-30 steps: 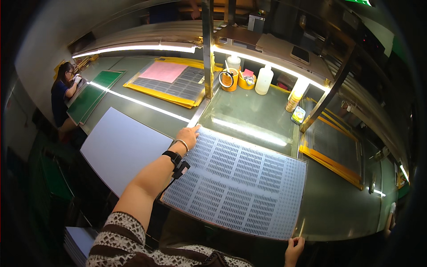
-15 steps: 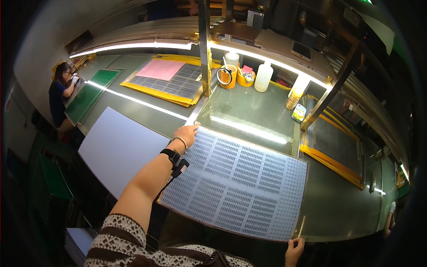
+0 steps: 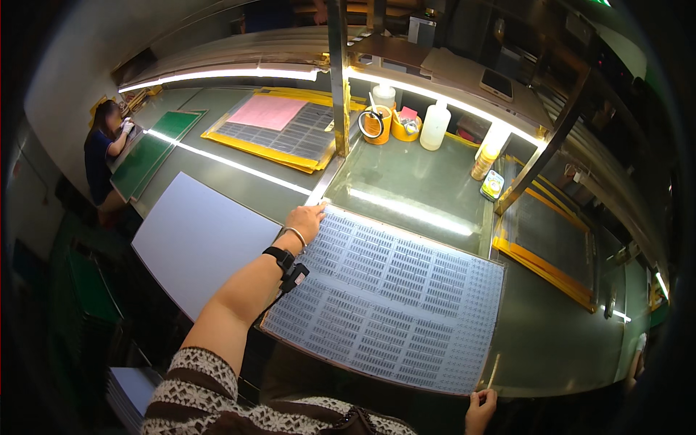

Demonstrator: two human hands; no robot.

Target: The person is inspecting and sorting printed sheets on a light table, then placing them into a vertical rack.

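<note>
A white panel printed with rows of small dark marks (image 3: 395, 297) lies on the grey-green worktable in front of me. My left hand (image 3: 306, 222) reaches to its far left corner, fingers closed at the edge; a bracelet and a black wrist strap with a small device are on that arm. At the near right corner, my right hand (image 3: 481, 412) pinches the panel's edge. Just above those fingers is a thin yellowish stick (image 3: 494, 371); whether it is held or lies on the table I cannot tell. A plain white panel (image 3: 206, 243) lies left of the printed one.
A metal post (image 3: 338, 80) rises beyond the panels. Behind stand white bottles (image 3: 435, 125), orange tape rolls (image 3: 376, 125) and a small tin (image 3: 491, 186). Yellow-edged screens lie at left (image 3: 319, 168) and right (image 3: 540, 275). A co-worker (image 3: 101, 156) bends over green panels (image 3: 156, 148) far left.
The whole view has shifted very slightly. Both hands keep their places at the printed panel's corners.
</note>
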